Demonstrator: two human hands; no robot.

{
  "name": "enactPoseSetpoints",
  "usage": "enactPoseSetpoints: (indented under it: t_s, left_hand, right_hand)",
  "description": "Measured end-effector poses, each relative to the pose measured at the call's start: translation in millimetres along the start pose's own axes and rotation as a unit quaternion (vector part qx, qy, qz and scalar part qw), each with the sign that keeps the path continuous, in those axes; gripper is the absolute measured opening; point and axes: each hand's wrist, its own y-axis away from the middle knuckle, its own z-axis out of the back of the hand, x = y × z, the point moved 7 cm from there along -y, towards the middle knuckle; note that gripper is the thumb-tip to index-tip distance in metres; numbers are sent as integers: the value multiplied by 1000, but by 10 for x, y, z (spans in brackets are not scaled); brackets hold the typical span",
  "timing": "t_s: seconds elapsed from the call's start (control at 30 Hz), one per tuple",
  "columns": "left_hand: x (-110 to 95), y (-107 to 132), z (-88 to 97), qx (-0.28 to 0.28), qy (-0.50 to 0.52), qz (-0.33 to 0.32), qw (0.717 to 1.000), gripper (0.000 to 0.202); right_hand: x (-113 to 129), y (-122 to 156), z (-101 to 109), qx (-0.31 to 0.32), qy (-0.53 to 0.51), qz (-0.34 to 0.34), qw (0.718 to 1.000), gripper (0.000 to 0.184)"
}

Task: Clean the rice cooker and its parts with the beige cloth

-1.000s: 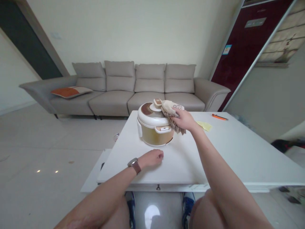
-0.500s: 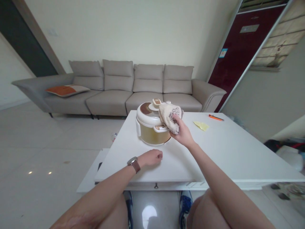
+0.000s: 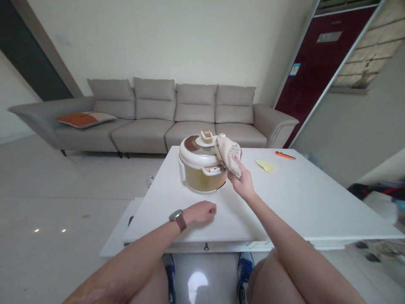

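Observation:
A white and gold electric cooker (image 3: 199, 179) with a brown and silver lid stands on the white table (image 3: 297, 202). My right hand (image 3: 243, 181) grips a folded beige cloth (image 3: 228, 153) with a dark pattern. The cloth lies against the right side of the cooker's lid and rim and hides that part. In front of the cooker, my left hand (image 3: 204, 212) rests on the tabletop with its fingers curled in. I see nothing in it. A watch (image 3: 177, 218) is on the left wrist.
Toward the table's far right lie a yellow piece of cloth or paper (image 3: 265, 166) and an orange utility knife (image 3: 285, 155). A grey sofa (image 3: 196, 122) with an orange cushion (image 3: 84, 120) stands behind. A drawer knob (image 3: 206, 246) is at the table's front.
My right hand has shifted the cloth slightly right along the cooker's side, baring more of the lid and handle. My left hand has stayed in place.

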Motion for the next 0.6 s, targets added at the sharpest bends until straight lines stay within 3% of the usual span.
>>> enactPoseSetpoints:
  t_s: [0.17, 0.23, 0.4, 0.47, 0.6]
  left_hand:
    - [-44, 48, 32, -5, 17, -13, 1000, 20]
    - [-65, 62, 52, -5, 15, -11, 1000, 20]
    - [-103, 72, 67, -10, 2, -12, 1000, 20]
    - [-104, 63, 36, -6, 10, -19, 1000, 19]
    - [-89, 30, -32, -4, 15, -24, 1000, 18]
  right_hand:
    - [319, 89, -206, 129, 69, 90, 985, 72]
    - [285, 75, -201, 127, 76, 74, 986, 74]
    - [152, 15, -153, 54, 54, -8, 997, 66]
    - [264, 16, -250, 67, 77, -7, 995, 67]
    - [638, 34, -577, 154, 148, 32, 976, 72]
